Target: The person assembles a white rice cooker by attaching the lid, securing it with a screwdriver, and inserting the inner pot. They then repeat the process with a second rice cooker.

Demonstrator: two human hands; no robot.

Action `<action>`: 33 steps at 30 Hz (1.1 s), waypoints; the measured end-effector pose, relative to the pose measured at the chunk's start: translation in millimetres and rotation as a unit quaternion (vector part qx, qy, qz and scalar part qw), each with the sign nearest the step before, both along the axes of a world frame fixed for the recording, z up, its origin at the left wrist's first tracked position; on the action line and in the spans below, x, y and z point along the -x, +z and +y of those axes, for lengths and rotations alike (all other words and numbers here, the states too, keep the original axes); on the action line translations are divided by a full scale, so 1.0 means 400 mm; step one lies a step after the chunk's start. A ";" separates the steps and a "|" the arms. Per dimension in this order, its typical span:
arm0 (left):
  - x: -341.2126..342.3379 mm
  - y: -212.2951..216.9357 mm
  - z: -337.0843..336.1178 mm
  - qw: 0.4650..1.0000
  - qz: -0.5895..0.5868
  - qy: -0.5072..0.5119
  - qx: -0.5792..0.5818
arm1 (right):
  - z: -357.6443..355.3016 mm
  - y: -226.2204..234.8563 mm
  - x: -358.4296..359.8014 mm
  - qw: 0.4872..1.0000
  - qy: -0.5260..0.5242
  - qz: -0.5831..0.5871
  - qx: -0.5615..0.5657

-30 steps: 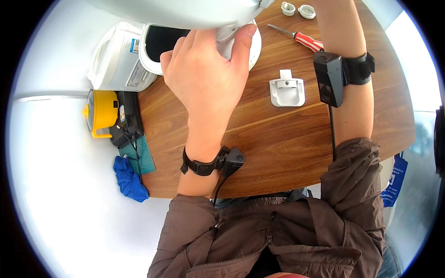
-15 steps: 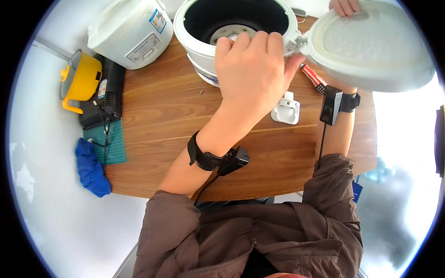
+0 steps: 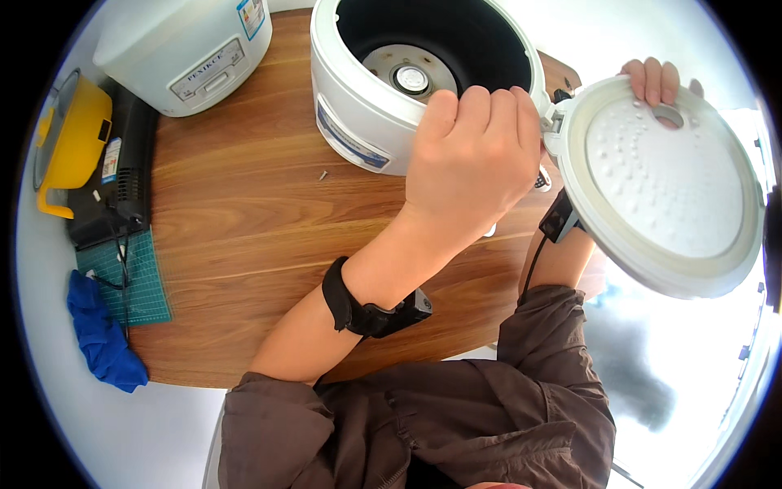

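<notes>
A white rice cooker (image 3: 358, 130) stands at the far middle of the table, its dark inside and round heating plate (image 3: 440, 75) in view. My left hand (image 3: 472, 163) is closed over the rim on the hinge side, fingers curled inward. To the right, the round white lid (image 3: 668, 179) is swung open, its dimpled inner face toward me, joined to the body by the hinge (image 3: 555, 122). My right hand (image 3: 652, 79) grips the lid's far edge, fingertips over the rim by an oval hole. The thumb and palm are hidden behind the lid.
Another white rice cooker (image 3: 163, 57) stands far left. Beside it are a yellow pot (image 3: 77, 155), a black box-shaped device (image 3: 130, 183) with a cable, a green cutting mat (image 3: 147, 285) and a blue cloth (image 3: 102, 334). A tiny screw-like piece (image 3: 323, 174) lies on the wooden table (image 3: 244, 236).
The lid has tilted, showing more of its inner face, and my right hand has shifted along with it. My left hand stays at the rim. The whole view has turned somewhat to the right.
</notes>
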State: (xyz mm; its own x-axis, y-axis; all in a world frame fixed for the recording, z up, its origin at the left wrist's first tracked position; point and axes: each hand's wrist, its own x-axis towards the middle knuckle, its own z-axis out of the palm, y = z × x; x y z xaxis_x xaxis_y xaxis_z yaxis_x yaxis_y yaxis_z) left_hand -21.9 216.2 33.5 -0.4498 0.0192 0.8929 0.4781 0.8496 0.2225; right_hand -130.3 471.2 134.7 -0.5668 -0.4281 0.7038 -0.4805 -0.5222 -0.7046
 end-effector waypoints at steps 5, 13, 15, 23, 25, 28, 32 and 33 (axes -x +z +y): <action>-0.001 -0.006 0.000 1.000 0.001 0.018 0.010 | 0.033 0.020 -0.005 0.999 0.027 0.000 -0.023; 0.004 -0.031 -0.002 0.999 0.041 0.010 -0.007 | 0.041 0.022 0.004 0.999 0.044 0.015 -0.025; 0.005 -0.034 0.000 0.999 0.048 0.008 -0.015 | 0.045 0.025 0.010 0.998 0.053 0.016 -0.028; -0.016 -0.023 0.005 0.999 -0.005 -0.021 -0.043 | 0.046 0.095 0.021 0.979 0.119 -0.065 -0.154; -0.020 -0.020 0.013 0.997 -0.011 -0.030 -0.066 | 0.007 0.088 0.004 0.979 0.128 -0.067 -0.141; -0.027 -0.013 0.012 0.994 -0.045 -0.053 -0.082 | -0.010 0.059 -0.002 0.988 0.099 -0.040 -0.111; -0.004 -0.043 0.002 0.992 -0.013 -0.067 -0.105 | -0.063 0.014 -0.004 0.998 -0.037 -0.013 -0.050; 0.002 -0.056 0.006 0.993 -0.015 -0.062 -0.102 | -0.086 0.006 -0.017 0.994 -0.099 -0.013 -0.037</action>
State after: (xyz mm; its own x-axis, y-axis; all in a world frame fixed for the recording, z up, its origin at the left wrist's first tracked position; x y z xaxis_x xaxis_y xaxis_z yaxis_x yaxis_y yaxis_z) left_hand -22.8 218.5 11.1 -0.4820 -0.1032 0.8701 0.5663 0.7211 0.3992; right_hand -123.7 436.7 137.0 -0.6636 -0.3565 0.6577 -0.5495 -0.3643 -0.7519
